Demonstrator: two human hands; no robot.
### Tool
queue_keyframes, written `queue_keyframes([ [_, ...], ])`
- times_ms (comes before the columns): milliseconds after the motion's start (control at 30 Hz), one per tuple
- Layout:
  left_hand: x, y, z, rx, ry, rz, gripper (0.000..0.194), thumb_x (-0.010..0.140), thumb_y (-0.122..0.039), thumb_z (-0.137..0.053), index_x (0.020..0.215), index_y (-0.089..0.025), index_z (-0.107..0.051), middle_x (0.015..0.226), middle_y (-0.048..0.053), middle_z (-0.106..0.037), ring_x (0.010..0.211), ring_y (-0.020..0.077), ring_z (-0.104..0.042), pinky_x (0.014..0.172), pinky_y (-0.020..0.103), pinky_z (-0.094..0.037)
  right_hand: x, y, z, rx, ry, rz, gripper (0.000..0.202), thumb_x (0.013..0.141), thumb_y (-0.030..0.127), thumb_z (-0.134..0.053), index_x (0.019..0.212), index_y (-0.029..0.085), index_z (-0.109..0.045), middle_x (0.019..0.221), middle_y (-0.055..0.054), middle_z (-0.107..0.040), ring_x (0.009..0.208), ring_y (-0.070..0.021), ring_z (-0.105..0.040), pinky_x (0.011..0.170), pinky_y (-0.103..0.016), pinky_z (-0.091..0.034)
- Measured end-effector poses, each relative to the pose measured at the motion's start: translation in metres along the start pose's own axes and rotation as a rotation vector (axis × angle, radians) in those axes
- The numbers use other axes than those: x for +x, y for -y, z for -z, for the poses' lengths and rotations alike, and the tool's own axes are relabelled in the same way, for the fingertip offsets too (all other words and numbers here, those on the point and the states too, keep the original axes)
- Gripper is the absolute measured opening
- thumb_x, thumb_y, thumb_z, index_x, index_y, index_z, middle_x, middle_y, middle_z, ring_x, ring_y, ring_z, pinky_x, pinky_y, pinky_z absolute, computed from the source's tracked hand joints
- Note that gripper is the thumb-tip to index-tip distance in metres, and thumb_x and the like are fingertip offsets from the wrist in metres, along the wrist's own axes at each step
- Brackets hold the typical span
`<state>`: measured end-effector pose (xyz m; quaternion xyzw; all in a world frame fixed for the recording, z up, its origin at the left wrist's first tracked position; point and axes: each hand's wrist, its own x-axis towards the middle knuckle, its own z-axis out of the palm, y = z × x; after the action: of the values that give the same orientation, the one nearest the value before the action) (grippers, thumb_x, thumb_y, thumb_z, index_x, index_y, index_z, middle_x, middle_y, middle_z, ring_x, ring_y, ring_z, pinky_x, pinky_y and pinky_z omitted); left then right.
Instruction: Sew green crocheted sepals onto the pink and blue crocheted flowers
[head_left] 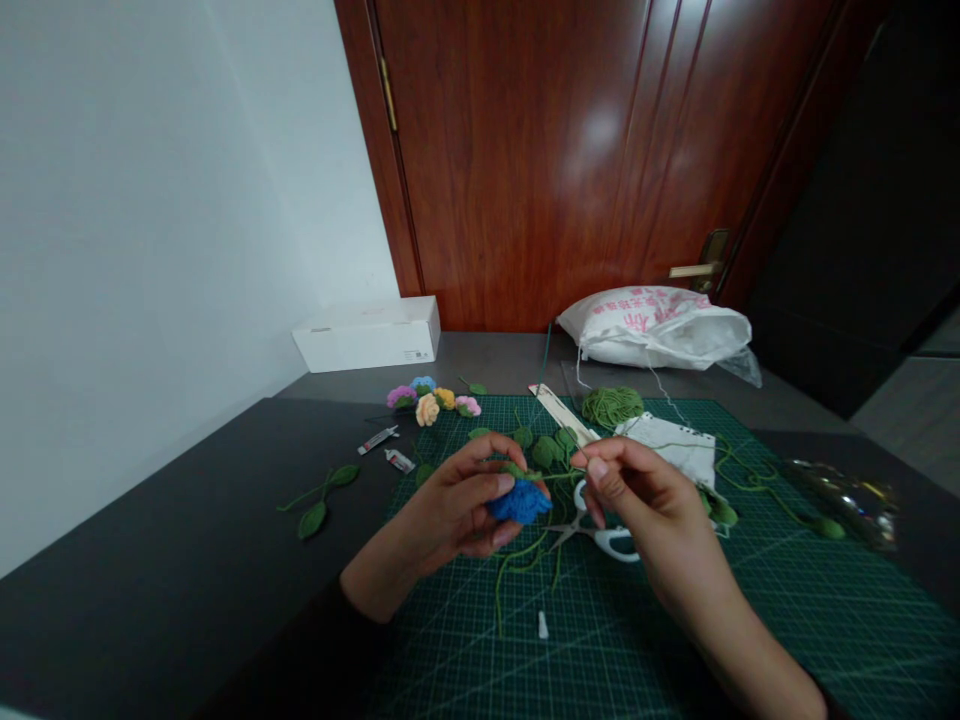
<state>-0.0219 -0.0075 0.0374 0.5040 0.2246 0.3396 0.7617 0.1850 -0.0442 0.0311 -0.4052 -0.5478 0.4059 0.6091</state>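
Note:
My left hand [457,505] is closed around a blue crocheted flower [523,502] with a green base at its top. A green strand [559,477] runs from that base to my right hand [637,490], whose thumb and fingers are pinched on it. White-handled scissors [616,544] lie partly open on the green cutting mat [450,640], just beneath my right hand. Green crocheted leaves [547,450] and loose green strands lie behind and below the flower. A small white cap [542,625] rests on the mat nearer to me.
Several colored flowers [427,409], two small tubes [400,461] and a leaf pair [313,520] lie left. Behind are a white box [367,335], green yarn [613,406] and a white bag [652,325]. A shiny plastic packet [847,500] sits right.

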Motion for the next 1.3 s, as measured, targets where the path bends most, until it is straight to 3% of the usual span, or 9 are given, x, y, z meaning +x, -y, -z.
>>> queue_keyframes([
  [267, 0.003, 0.006, 0.001, -0.052, 0.048, -0.076, 0.011, 0.092, -0.020, -0.059, 0.100, -0.021, -0.052, 0.093, 0.007, -0.069, 0.055, 0.0113, -0.064, 0.034, 0.011, -0.040, -0.002, 0.002, -0.003, 0.173, 0.005, -0.049, 0.017, 0.089, 0.038, -0.068, 0.091, 0.022, -0.072, 0.057, 0.006, -0.052, 0.050, -0.0086, -0.049, 0.051, -0.022, -0.036],
  [433, 0.008, 0.011, -0.002, -0.042, -0.010, -0.215, 0.015, 0.090, -0.028, -0.066, 0.093, -0.017, -0.057, 0.094, 0.004, -0.064, 0.074, 0.0192, -0.070, 0.061, 0.034, -0.062, -0.004, -0.004, -0.011, 0.364, 0.074, -0.106, 0.016, 0.089, 0.038, -0.069, 0.091, 0.022, -0.071, 0.058, 0.006, -0.049, 0.052, -0.0098, -0.050, 0.053, -0.023, -0.040],
  [567, 0.010, 0.013, -0.005, -0.042, -0.180, -0.277, 0.018, 0.086, -0.018, -0.069, 0.080, -0.016, -0.053, 0.109, 0.004, -0.062, 0.084, 0.0169, -0.066, 0.072, 0.036, -0.060, -0.008, -0.011, -0.023, 0.356, 0.146, -0.168, 0.023, 0.087, 0.042, -0.070, 0.088, 0.019, -0.071, 0.059, 0.005, -0.051, 0.052, -0.0108, -0.049, 0.053, -0.025, -0.041],
  [733, 0.011, 0.013, -0.005, -0.064, -0.277, -0.348, 0.032, 0.073, -0.006, -0.077, 0.090, -0.020, -0.054, 0.105, 0.000, -0.062, 0.084, 0.0122, -0.061, 0.075, 0.026, -0.053, -0.011, -0.022, -0.033, 0.363, 0.110, -0.248, 0.035, 0.078, 0.051, -0.075, 0.085, 0.018, -0.069, 0.055, 0.006, -0.047, 0.049, -0.0115, -0.046, 0.050, -0.026, -0.041],
  [867, 0.011, 0.015, -0.007, -0.052, -0.238, -0.329, 0.036, 0.077, -0.008, -0.074, 0.105, -0.021, -0.055, 0.096, 0.001, -0.064, 0.084, 0.0145, -0.064, 0.080, 0.029, -0.050, -0.010, -0.028, -0.032, 0.284, 0.007, -0.231, 0.036, 0.077, 0.053, -0.075, 0.086, 0.018, -0.072, 0.063, 0.001, -0.060, 0.061, -0.0161, -0.058, 0.063, -0.030, -0.046],
  [967, 0.012, 0.018, -0.008, -0.043, -0.198, -0.348, 0.030, 0.079, -0.013, -0.074, 0.099, -0.022, -0.054, 0.098, 0.002, -0.066, 0.097, 0.0198, -0.065, 0.091, 0.034, -0.047, -0.011, -0.029, -0.031, 0.194, -0.013, -0.203, 0.034, 0.076, 0.052, -0.076, 0.084, 0.019, -0.074, 0.079, -0.004, -0.069, 0.075, -0.0191, -0.062, 0.072, -0.031, -0.048],
  [1067, 0.014, 0.026, -0.009, 0.044, -0.224, -0.414, 0.024, 0.081, -0.017, -0.073, 0.094, -0.022, -0.054, 0.105, 0.003, -0.065, 0.108, 0.0218, -0.061, 0.097, 0.036, -0.044, -0.013, -0.028, -0.033, 0.121, -0.004, -0.158, 0.031, 0.078, 0.051, -0.075, 0.083, 0.020, -0.075, 0.079, -0.004, -0.070, 0.074, -0.0181, -0.060, 0.069, -0.029, -0.047],
  [1200, 0.014, 0.033, -0.007, 0.240, -0.235, -0.402, 0.021, 0.084, -0.021, -0.071, 0.099, -0.022, -0.056, 0.117, 0.006, -0.062, 0.110, 0.0215, -0.057, 0.097, 0.035, -0.042, -0.013, -0.026, -0.036, 0.113, 0.021, -0.112, 0.029, 0.082, 0.049, -0.072, 0.083, 0.020, -0.075, 0.077, -0.004, -0.071, 0.075, -0.0195, -0.063, 0.073, -0.031, -0.050],
  [1300, 0.013, 0.030, -0.003, 0.334, -0.221, -0.338, 0.027, 0.081, -0.018, -0.074, 0.103, -0.021, -0.058, 0.107, 0.005, -0.063, 0.097, 0.0186, -0.058, 0.086, 0.030, -0.046, -0.010, -0.029, -0.032, 0.040, -0.068, -0.053, 0.030, 0.083, 0.049, -0.070, 0.084, 0.019, -0.074, 0.080, -0.006, -0.073, 0.075, -0.0208, -0.065, 0.072, -0.032, -0.052],
])
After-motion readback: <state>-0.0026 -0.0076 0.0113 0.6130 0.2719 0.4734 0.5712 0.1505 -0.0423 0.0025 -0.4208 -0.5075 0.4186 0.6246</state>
